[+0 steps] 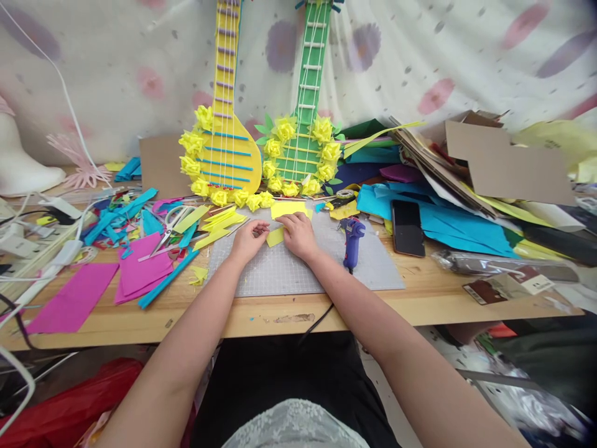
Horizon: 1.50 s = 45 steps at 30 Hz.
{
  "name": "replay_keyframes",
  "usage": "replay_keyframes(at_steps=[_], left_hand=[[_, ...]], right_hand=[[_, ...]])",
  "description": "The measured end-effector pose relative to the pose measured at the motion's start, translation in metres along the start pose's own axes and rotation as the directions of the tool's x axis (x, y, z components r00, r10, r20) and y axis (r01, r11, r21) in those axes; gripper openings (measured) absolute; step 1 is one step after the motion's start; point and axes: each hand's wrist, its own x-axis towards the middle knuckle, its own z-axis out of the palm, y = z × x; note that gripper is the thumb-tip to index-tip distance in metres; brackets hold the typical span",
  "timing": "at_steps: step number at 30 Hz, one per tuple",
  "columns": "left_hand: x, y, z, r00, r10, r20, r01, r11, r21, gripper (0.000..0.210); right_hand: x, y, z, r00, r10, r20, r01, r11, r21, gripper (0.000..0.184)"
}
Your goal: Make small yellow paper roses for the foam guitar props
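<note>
My left hand [252,239] is closed, its fingers curled and the thumb near the forefinger. Its fingertips are by the left corner of a small yellow paper piece [275,237]; whatever is between them is too small to make out. My right hand [300,236] bends over the right end of that piece, gripping it against the mat. Beyond my fingers lies a larger yellow paper sheet [293,207]. Both hands rest above a grey cutting mat [280,277]. On the mat's right side is a blue glue gun [353,242], its cord running to the front edge.
A yellow paper guitar [237,152] and a green one [305,106], trimmed with yellow paper roses, lean at the back. Scissors [175,221], yellow strips [219,225] and magenta sheets [144,267] lie left. A phone [407,228], blue paper [461,224] and cardboard [508,165] lie right.
</note>
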Motion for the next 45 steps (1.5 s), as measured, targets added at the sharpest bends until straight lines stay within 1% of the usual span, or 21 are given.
replay_keyframes(at_steps=[2, 5, 9, 13, 16, 19, 21, 23, 25, 28, 30, 33, 35, 37, 38, 39, 41, 43, 45], left_hand=[[0.000, 0.001, 0.000, 1.000, 0.005, -0.010, -0.005, 1.000, 0.011, 0.023], [0.000, 0.000, 0.000, 0.999, -0.014, -0.042, 0.014, 1.000, 0.014, 0.023], [0.001, -0.001, 0.000, 0.994, -0.031, -0.102, 0.033, 0.999, 0.021, 0.024], [0.000, -0.001, -0.002, 0.987, -0.018, -0.162, 0.027, 0.998, 0.051, 0.025], [0.000, 0.001, -0.002, 0.984, 0.019, -0.178, 0.002, 0.993, 0.118, 0.026], [-0.001, 0.002, -0.002, 0.987, 0.066, -0.150, -0.036, 0.981, 0.191, 0.028], [-0.002, 0.002, -0.002, 0.990, 0.077, -0.119, -0.049, 0.974, 0.221, 0.029], [-0.003, 0.003, -0.002, 0.992, 0.073, -0.108, -0.046, 0.970, 0.238, 0.029], [-0.004, 0.003, -0.004, 0.992, 0.066, -0.112, -0.037, 0.968, 0.248, 0.028], [-0.005, 0.004, -0.006, 0.991, 0.067, -0.114, -0.036, 0.965, 0.261, 0.027], [-0.006, 0.004, -0.006, 0.991, 0.076, -0.109, -0.044, 0.961, 0.272, 0.028], [-0.006, 0.004, -0.005, 0.993, 0.072, -0.093, -0.042, 0.957, 0.287, 0.029], [-0.006, 0.004, -0.005, 0.995, 0.059, -0.085, -0.032, 0.956, 0.291, 0.030], [-0.005, 0.004, -0.005, 0.995, 0.052, -0.084, -0.023, 0.951, 0.307, 0.031], [-0.004, 0.004, -0.005, 0.994, 0.060, -0.086, -0.029, 0.945, 0.326, 0.031], [-0.003, 0.005, -0.005, 0.993, 0.084, -0.086, -0.048, 0.934, 0.354, 0.032], [0.001, 0.008, -0.004, 0.983, 0.177, -0.041, -0.143, 0.893, 0.427, 0.036], [0.006, 0.010, 0.000, 0.955, 0.287, 0.077, -0.287, 0.828, 0.481, 0.043], [0.012, 0.012, 0.007, 0.918, 0.337, 0.211, -0.397, 0.769, 0.501, 0.048]], right_hand=[[0.000, 0.000, 0.000, 1.000, -0.020, 0.012, 0.021, 1.000, -0.009, 0.041], [0.000, 0.000, 0.002, 0.996, -0.059, 0.061, 0.061, 0.998, -0.023, 0.042], [0.000, 0.000, 0.004, 0.996, -0.027, 0.079, 0.032, 0.998, -0.058, 0.037], [0.003, 0.001, 0.002, 0.999, 0.019, 0.037, -0.017, 0.998, -0.057, 0.033], [0.014, 0.008, -0.004, 0.998, 0.055, -0.021, -0.056, 0.995, -0.082, 0.031], [0.033, 0.022, -0.008, 0.993, 0.099, -0.060, -0.107, 0.983, -0.150, 0.031], [0.045, 0.030, -0.008, 0.992, 0.123, -0.040, -0.128, 0.976, -0.177, 0.031], [0.050, 0.035, -0.004, 0.986, 0.163, -0.031, -0.166, 0.969, -0.183, 0.032], [0.049, 0.035, 0.002, 0.978, 0.202, -0.042, -0.206, 0.966, -0.157, 0.033], [0.036, 0.028, 0.008, 0.990, 0.135, -0.043, -0.139, 0.986, -0.094, 0.034], [0.028, 0.023, 0.008, 0.994, 0.098, -0.041, -0.101, 0.992, -0.079, 0.034], [0.024, 0.020, 0.001, 0.991, 0.130, -0.010, -0.131, 0.987, -0.089, 0.035], [0.027, 0.021, -0.006, 0.988, 0.154, 0.013, -0.153, 0.986, -0.061, 0.038], [0.030, 0.023, -0.013, 0.992, 0.121, 0.030, -0.120, 0.992, -0.031, 0.045], [0.031, 0.024, -0.017, 0.995, 0.081, 0.051, -0.080, 0.996, -0.025, 0.049], [0.031, 0.024, -0.019, 0.996, 0.040, 0.076, -0.038, 0.999, -0.027, 0.052], [0.030, 0.025, -0.022, 0.993, -0.003, 0.117, 0.010, 0.999, -0.051, 0.052], [0.028, 0.026, -0.022, 0.990, -0.015, 0.142, 0.029, 0.995, -0.094, 0.044], [0.025, 0.028, -0.020, 0.985, -0.035, 0.169, 0.060, 0.988, -0.144, 0.035]])
